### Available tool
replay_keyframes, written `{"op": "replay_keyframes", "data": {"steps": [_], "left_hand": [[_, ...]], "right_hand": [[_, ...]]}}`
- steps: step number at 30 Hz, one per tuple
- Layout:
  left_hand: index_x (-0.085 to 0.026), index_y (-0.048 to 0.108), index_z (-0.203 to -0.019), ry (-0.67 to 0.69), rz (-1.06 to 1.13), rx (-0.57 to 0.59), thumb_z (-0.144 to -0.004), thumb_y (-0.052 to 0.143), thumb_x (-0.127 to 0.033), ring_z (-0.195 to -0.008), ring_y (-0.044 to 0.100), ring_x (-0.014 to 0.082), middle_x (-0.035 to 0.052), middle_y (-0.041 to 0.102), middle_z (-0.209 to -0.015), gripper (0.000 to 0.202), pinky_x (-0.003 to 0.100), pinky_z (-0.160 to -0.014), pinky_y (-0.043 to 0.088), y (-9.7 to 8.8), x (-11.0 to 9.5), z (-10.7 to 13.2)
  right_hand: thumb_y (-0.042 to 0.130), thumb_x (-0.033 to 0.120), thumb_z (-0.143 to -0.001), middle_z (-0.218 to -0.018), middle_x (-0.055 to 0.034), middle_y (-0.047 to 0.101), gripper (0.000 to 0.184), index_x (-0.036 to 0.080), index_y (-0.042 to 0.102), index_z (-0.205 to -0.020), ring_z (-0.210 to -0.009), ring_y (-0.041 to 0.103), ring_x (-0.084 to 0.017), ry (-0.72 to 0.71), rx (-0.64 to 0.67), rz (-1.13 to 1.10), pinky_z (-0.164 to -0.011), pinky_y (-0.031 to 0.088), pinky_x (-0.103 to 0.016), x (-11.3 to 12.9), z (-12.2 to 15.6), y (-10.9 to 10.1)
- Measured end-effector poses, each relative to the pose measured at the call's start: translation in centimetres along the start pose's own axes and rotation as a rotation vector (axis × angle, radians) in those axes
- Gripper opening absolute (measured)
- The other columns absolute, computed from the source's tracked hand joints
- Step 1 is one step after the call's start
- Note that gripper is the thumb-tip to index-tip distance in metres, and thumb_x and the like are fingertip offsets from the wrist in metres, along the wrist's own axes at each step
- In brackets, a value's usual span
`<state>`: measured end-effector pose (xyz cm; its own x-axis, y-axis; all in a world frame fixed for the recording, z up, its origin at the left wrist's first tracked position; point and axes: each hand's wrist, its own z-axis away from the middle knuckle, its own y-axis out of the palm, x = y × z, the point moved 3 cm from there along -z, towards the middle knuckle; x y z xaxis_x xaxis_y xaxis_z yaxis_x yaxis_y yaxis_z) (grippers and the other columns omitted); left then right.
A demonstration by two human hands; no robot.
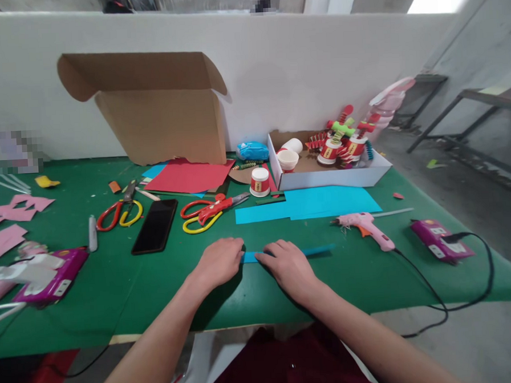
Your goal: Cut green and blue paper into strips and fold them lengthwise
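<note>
A narrow blue paper strip [251, 257] lies crosswise near the front of the green table, its right end raised a little and blurred. My left hand [220, 261] has its fingers closed at the strip's left end. Over the strip's middle, my right hand [290, 265] grips it, thumb toward the left and fingers bent. Part of the strip is hidden under both hands. Beyond them lie wider blue paper sheets [331, 202] and red-and-yellow scissors [213, 209]. A red-and-white paper cup [259, 181] stands upside down behind the scissors.
To the right, a pink glue gun [366, 227] is wired to a purple power strip [440, 240]. A white box [336, 179] with decorated cups stands behind. On the left are a phone [155, 226], more scissors [119, 213], an open cardboard box [161, 122] and another purple power strip [56, 277].
</note>
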<state>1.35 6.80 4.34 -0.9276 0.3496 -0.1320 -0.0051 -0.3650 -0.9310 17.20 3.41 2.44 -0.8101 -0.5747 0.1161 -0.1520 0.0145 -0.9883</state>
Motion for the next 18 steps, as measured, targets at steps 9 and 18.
{"op": "replay_keyframes", "data": {"steps": [9, 18], "left_hand": [[-0.015, 0.059, -0.094, -0.019, -0.011, -0.37, -0.089, 0.036, -0.011, -0.098, 0.058, 0.0273, 0.0136, 0.064, -0.101, 0.024, 0.042, -0.085, 0.047, -1.1, 0.0, 2.1], [-0.015, 0.054, -0.11, 0.143, 0.317, -0.403, -0.077, 0.033, 0.003, -0.106, 0.058, 0.0206, 0.0121, 0.062, -0.115, 0.043, 0.037, -0.093, 0.049, 3.7, -4.0, 3.0]], "right_hand": [[0.051, 0.026, -0.096, -0.099, -0.0067, 0.066, 0.022, 0.025, 0.069, -0.109, -0.086, 0.051, -0.02, -0.02, -0.033, 0.054, -0.072, 0.035, -0.033, 0.3, -0.1, 0.2], [0.055, 0.026, -0.093, -0.094, -0.0049, 0.069, 0.017, 0.024, 0.071, -0.096, -0.088, 0.057, -0.021, -0.025, -0.076, 0.037, -0.082, 0.041, -0.036, 0.2, -0.3, 0.0]]}}
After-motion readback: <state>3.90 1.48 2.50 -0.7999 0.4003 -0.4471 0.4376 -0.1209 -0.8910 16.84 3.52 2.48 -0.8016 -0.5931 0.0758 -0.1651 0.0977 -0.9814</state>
